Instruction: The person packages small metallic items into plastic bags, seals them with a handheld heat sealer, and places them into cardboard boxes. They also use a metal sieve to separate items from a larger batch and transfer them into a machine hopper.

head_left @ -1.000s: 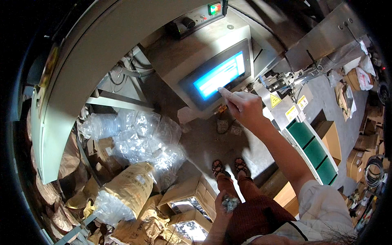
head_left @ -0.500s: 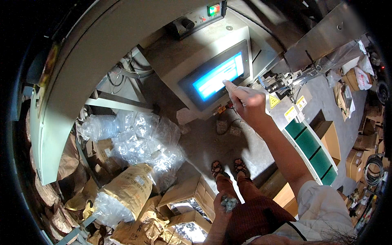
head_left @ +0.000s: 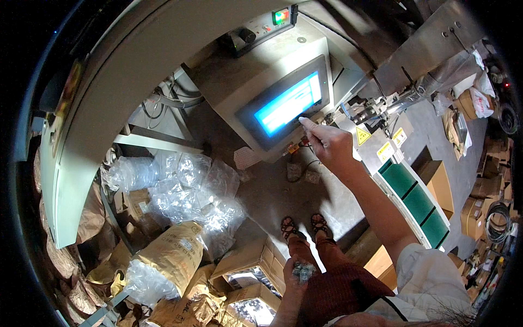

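Note:
A control panel with a lit blue-and-white touchscreen [head_left: 289,103] is set in the machine in front of me. My right hand [head_left: 329,143] points at it, index finger stretched out and the other fingers curled, with nothing visible in it. Its fingertip is at the screen's lower right border; whether it touches cannot be told. Low by my thigh, my left hand [head_left: 292,278] is closed around a clump of small greyish-green, see-through pieces [head_left: 303,271]. Their exact kind is too small to make out.
A green conveyor belt [head_left: 417,203] runs at my right, beside an open cardboard box [head_left: 438,182]. Clear plastic bags [head_left: 190,185], a brown paper sack [head_left: 171,256] and open cartons [head_left: 253,264] crowd the left. A pale curved machine frame [head_left: 81,147] arches over them.
My right index finger has drawn back from the screen's lit face to its lower border. My left hand still holds the clump, and the view has shifted slightly.

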`<state>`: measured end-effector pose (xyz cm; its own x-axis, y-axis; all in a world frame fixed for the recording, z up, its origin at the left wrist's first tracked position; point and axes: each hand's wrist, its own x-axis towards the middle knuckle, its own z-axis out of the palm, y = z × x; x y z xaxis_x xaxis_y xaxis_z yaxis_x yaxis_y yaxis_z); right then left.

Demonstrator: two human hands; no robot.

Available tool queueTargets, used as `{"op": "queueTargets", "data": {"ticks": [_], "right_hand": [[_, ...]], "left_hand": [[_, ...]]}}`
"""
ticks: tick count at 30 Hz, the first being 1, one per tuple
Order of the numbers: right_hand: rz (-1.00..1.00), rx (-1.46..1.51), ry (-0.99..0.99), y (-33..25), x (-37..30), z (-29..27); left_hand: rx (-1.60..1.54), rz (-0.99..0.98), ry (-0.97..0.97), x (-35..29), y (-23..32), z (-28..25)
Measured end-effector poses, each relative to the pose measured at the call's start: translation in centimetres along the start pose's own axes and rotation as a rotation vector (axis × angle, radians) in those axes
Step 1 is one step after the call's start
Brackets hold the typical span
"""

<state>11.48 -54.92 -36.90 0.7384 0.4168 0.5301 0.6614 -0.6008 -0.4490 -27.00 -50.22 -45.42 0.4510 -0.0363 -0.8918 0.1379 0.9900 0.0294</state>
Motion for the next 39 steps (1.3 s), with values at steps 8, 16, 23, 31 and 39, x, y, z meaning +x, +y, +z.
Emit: {"op": "queueTargets", "data": {"ticks": [8, 16, 23, 31, 39], "right_hand": [[0.016, -0.058, -0.016, 0.5, 0.1, 0.7], [-0.078, 0.598, -1.047, -6.8, -8.7, -3.6], [-0.227, 0.913, -1.028, -20.1, -10.5, -13.2], [0.242, 1.201, -0.662, -31.9, -1.6, -23.8], [-0.118, 1.397, -0.033, -38.2, 13.0, -35.7]], "left_hand": [[-0.001, 0.005, 0.007, -0.1, -0.1, -1.3], [-0.211, -0.051, -0.28, -3.5, 1.4, -0.2], [0.915, 0.674, -0.293, -15.7, 4.5, 7.2], [1.203, 0.751, -0.399, -34.6, 9.5, 18.3], [1.528, 1.651, -0.496, -47.4, 12.7, 28.4]]}}
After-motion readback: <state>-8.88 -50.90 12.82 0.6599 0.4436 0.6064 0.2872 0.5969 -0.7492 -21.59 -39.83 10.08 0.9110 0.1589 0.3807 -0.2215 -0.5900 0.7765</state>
